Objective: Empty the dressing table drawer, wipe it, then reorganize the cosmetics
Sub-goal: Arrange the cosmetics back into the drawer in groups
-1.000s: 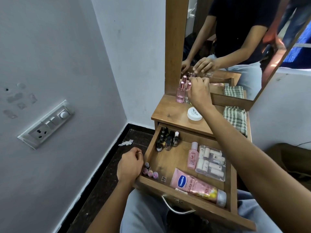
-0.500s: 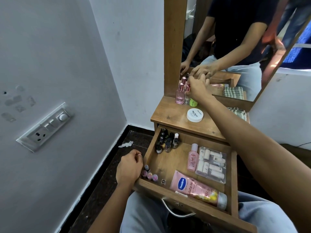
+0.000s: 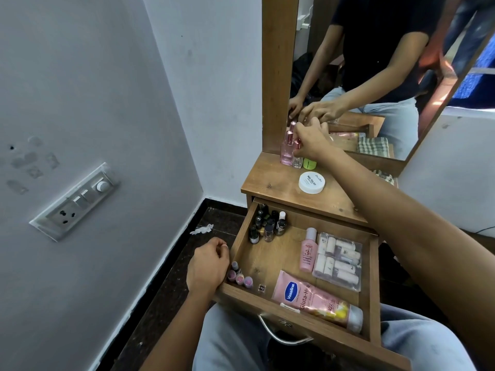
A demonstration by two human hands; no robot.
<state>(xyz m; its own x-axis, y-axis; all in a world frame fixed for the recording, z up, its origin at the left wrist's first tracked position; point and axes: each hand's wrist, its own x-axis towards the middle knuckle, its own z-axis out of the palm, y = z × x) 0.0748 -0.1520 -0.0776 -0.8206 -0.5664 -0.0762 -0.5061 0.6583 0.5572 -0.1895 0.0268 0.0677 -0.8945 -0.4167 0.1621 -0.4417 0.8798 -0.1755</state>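
Change noted: the right hand has moved left along the far edge of the table top and now sits over the bottles by the mirror; its fingers curl down on the cap of the small clear bottle and grip it. A green container, hidden 1 second ago, now shows just below that hand. The checked cloth, plain before, is now mostly covered by the right forearm. The left hand has not shifted; it rests against the near left corner of the drawer, fingers loosely curled and holding nothing.

Task item: the drawer stands pulled out over the person's lap and is stocked. Contents:
- 1 cluster of nail polish bottles upright in the far left corner;
- a row of small round pots along the near left wall;
- 1 small pink bottle lying at centre;
- 1 clear pouch of little tubes just right of it;
- 1 pink lotion tube lying along the front wall.

Surroundings: 1 tall pink bottle touches the clear bottle's left side; a white jar sits nearer on the top; a switch plate is on the left wall; a white scrap lies on the floor. The right forearm crosses above the drawer's far right corner.
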